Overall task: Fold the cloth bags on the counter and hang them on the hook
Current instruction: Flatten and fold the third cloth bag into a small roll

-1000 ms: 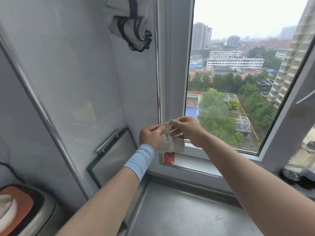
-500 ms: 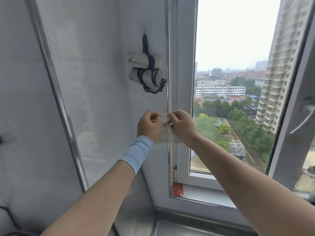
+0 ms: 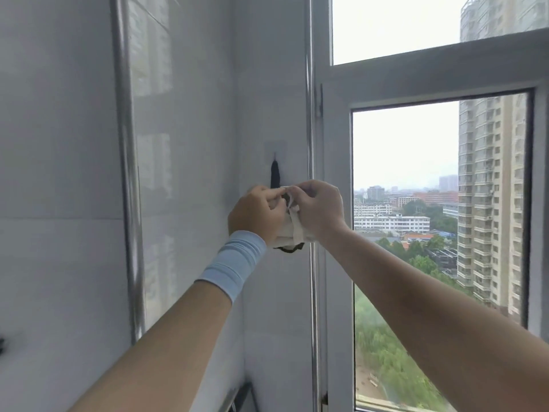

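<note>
Both my hands are raised to the wall corner beside the window, holding a folded cream cloth bag (image 3: pixel 292 230) between them. My left hand (image 3: pixel 257 214) grips its left side and my right hand (image 3: pixel 319 208) pinches its pale strap at the top. Just above them a stick-on hook (image 3: pixel 275 154) sits on the white tile, with a dark strap (image 3: pixel 274 177) hanging from it. The earlier bag that hangs there is almost fully hidden behind my hands; only a dark loop (image 3: pixel 292 249) shows below.
White tiled wall (image 3: pixel 193 114) on the left with a vertical metal rail (image 3: pixel 127 173). The white window frame (image 3: pixel 335 173) stands right beside the hook. A metal fitting (image 3: pixel 237 396) shows at the bottom edge.
My hands have lifted the folded bag from windowsill height up to just under the hook, and the view has tilted upward. The hanging bag has gone behind my hands.
</note>
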